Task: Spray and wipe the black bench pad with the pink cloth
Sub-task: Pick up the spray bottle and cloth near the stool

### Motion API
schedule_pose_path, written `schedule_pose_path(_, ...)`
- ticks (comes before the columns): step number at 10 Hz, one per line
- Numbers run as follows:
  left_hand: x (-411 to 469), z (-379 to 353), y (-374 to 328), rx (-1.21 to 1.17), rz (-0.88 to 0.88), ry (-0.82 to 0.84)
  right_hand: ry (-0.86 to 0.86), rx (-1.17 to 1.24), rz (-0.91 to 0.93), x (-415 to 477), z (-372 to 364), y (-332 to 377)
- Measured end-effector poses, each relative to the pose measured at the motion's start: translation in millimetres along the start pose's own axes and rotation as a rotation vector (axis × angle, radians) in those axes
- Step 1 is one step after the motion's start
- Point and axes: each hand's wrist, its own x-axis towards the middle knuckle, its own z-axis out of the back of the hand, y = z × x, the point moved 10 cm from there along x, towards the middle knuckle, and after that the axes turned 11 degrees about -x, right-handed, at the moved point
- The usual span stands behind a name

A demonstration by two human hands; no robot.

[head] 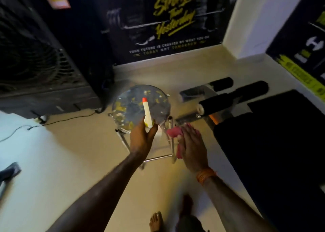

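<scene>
Left hand (142, 138) clamped round the bottle (146, 114). Its long axis runs out past the fingers, red tip aimed at the far wall, over the stool (133, 105). Right hand (191, 147) pinches the cloth (173, 132) under its fingers, with the pad (272, 144) off to their right, not touching.

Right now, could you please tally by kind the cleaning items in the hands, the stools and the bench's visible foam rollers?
Spray bottle, gripped in the left hand: 1
Pink cloth, held by the right hand: 1
Stool: 1
Black foam rollers: 3
Total: 6
</scene>
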Motion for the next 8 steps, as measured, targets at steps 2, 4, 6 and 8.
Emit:
schedule_pose_path(2, 77, 19, 41, -0.048, 0.063, -0.089, 0.177, -0.101, 0.189, 96, -89, 48)
schedule_pose_path(4, 130, 20, 84, -0.055, 0.147, -0.205, 0.319, -0.127, 0.243, 170, -172, 54)
schedule_pose_path(6, 144, 26, 114, -0.071, 0.197, -0.252, 0.474, -0.255, 0.253, 193, -224, 46)
schedule_pose_path(8, 135, 23, 101, -0.074, 0.105, -0.112, 0.336, -0.219, 0.239, 178, -182, 49)
